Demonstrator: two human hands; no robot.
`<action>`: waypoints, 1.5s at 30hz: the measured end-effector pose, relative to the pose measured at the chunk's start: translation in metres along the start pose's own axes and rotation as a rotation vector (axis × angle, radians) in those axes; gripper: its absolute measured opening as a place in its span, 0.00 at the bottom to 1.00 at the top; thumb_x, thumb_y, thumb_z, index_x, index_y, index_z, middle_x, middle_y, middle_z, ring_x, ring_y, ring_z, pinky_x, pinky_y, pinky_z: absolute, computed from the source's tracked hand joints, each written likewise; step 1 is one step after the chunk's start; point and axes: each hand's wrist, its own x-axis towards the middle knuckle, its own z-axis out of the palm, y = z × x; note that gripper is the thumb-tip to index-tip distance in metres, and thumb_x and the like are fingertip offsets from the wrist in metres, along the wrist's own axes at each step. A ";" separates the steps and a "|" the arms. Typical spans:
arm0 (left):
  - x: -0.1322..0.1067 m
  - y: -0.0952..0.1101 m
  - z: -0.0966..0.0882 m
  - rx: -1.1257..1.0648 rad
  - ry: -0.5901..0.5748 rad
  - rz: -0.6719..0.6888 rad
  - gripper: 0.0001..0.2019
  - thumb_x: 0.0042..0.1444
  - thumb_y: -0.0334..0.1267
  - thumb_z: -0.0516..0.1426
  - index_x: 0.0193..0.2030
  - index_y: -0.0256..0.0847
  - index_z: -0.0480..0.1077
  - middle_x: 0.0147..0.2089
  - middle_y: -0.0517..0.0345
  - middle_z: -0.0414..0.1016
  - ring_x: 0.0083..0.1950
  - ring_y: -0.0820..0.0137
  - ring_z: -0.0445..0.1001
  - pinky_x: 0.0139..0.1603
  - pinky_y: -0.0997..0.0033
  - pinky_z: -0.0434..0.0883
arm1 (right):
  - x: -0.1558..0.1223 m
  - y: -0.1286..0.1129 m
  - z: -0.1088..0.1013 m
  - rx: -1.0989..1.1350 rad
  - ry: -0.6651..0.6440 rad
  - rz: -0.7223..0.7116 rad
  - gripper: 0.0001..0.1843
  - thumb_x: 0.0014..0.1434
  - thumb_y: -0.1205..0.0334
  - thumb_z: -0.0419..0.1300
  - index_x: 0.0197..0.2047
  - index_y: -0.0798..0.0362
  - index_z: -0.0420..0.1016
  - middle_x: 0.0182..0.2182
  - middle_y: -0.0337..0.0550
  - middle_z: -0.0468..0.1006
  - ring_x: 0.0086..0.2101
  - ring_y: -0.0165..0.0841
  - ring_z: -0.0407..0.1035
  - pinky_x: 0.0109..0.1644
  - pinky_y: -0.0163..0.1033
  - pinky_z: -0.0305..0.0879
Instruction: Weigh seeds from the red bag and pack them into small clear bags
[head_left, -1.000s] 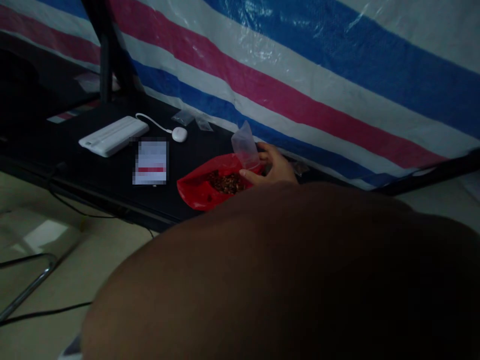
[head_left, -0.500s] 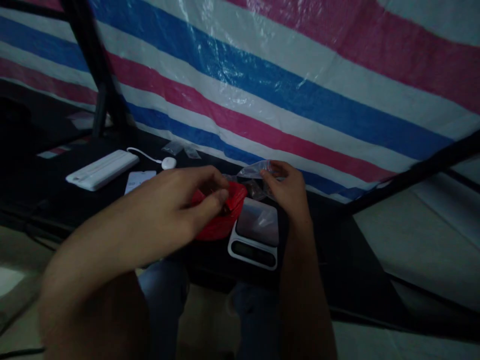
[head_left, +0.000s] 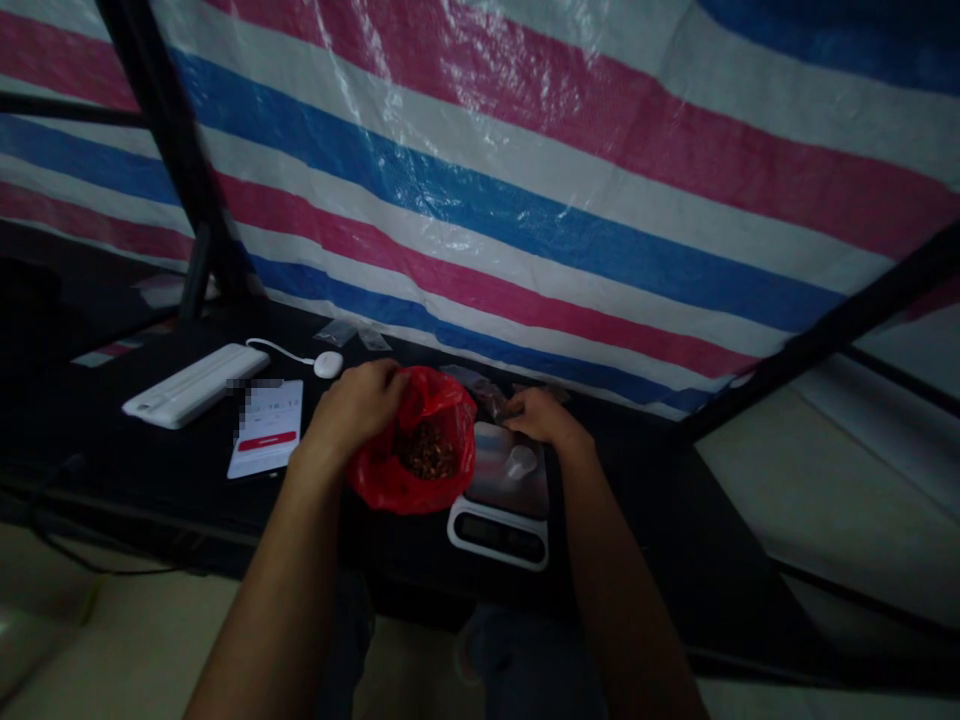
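My left hand (head_left: 364, 405) is closed on the left rim of a red plastic bag (head_left: 367, 485), which stands wide open. Small brown metallic-looking pieces (head_left: 429, 452) lie in a heap inside it. Just right of the bag is a white digital scale (head_left: 459, 525) with a shiny plate; a pale, rounded patch shows on the plate, and I cannot tell if it is an object or a reflection. Behind the scale, my right hand (head_left: 551, 418) has its fingers bent together at the edge of a small clear plastic bag (head_left: 491, 400) with brownish contents. Its fingertips are partly hidden.
A phone (head_left: 266, 430) with a lit screen lies left of my left arm. Beyond it are a white oblong device (head_left: 196, 385) and a round white piece (head_left: 328, 364) on a cable. Small clear bags (head_left: 337, 331) lie near the striped sheet (head_left: 480, 220) behind the black table (head_left: 645, 520).
My left hand has drawn back from over the red bag to its left rim, uncovering the contents. My right hand has lowered the clear bag it held up behind the scale.
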 end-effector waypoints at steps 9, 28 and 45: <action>-0.015 0.022 -0.030 -0.101 0.167 0.160 0.19 0.64 0.44 0.53 0.54 0.35 0.75 0.56 0.42 0.80 0.58 0.54 0.77 0.62 0.56 0.72 | 0.015 0.002 0.002 -0.104 -0.084 -0.057 0.10 0.60 0.71 0.63 0.36 0.54 0.87 0.37 0.46 0.88 0.38 0.36 0.80 0.39 0.34 0.66; -0.005 0.015 0.022 -0.122 -0.398 0.304 0.17 0.61 0.29 0.52 0.52 0.38 0.78 0.57 0.44 0.81 0.57 0.59 0.80 0.60 0.63 0.72 | -0.001 0.006 -0.026 0.144 0.110 -0.158 0.08 0.66 0.64 0.58 0.39 0.55 0.79 0.37 0.47 0.85 0.35 0.34 0.76 0.38 0.35 0.64; -0.037 0.049 -0.021 -0.592 -0.412 0.213 0.21 0.65 0.57 0.56 0.36 0.40 0.73 0.32 0.56 0.80 0.33 0.65 0.81 0.35 0.69 0.75 | -0.056 -0.097 -0.017 1.029 -0.046 -0.362 0.14 0.56 0.51 0.71 0.35 0.53 0.79 0.30 0.38 0.80 0.29 0.28 0.75 0.33 0.33 0.74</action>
